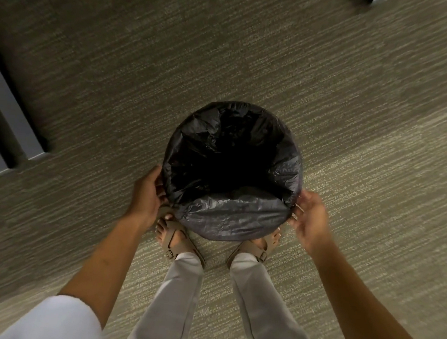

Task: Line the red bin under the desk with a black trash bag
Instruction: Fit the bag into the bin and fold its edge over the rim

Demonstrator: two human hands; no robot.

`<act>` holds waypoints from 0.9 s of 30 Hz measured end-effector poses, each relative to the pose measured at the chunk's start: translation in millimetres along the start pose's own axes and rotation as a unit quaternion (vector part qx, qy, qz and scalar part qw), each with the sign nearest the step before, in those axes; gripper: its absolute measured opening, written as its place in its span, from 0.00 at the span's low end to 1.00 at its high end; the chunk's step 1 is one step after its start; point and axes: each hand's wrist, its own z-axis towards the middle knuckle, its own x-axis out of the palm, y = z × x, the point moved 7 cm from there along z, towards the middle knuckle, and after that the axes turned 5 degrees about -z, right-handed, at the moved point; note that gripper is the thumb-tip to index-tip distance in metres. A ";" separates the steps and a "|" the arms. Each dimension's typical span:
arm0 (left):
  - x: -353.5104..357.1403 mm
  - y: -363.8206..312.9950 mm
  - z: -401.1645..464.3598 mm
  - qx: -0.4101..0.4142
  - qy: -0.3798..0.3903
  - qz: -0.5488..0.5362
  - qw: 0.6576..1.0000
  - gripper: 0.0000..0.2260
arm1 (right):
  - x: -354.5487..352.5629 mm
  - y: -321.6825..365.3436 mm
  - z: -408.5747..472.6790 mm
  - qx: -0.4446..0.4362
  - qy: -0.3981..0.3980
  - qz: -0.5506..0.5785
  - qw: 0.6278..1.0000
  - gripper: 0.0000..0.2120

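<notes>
two hands [146, 192] [309, 221], black bag [229, 213] lining bin

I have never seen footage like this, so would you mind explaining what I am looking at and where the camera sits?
There is one picture, from a camera worn on a person's head, looking straight down. The left hand and right hand reach to opposite sides of a round bin standing on the carpet at the person's sandalled feet. A black bag already lines the bin and folds over its rim, hiding the bin itself. Both hands touch the bag's folded edge; how firmly they grip is unclear. Grey furniture stands at far left.
</notes>
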 end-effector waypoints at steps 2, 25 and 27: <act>5.4 5.2 -0.1 -0.009 0.018 -0.010 1.000 0.14 | 8.7 5.2 -5.6 -0.041 0.003 -0.048 0.998 0.12; 18.7 123.1 -79.5 -0.223 -0.016 -0.121 0.967 0.12 | 19.8 -106.3 -63.2 0.115 0.003 -0.040 0.993 0.05; 20.0 125.3 -73.9 -0.221 -0.005 -0.102 0.970 0.11 | 21.1 -107.1 -59.3 0.121 -0.001 -0.052 0.991 0.05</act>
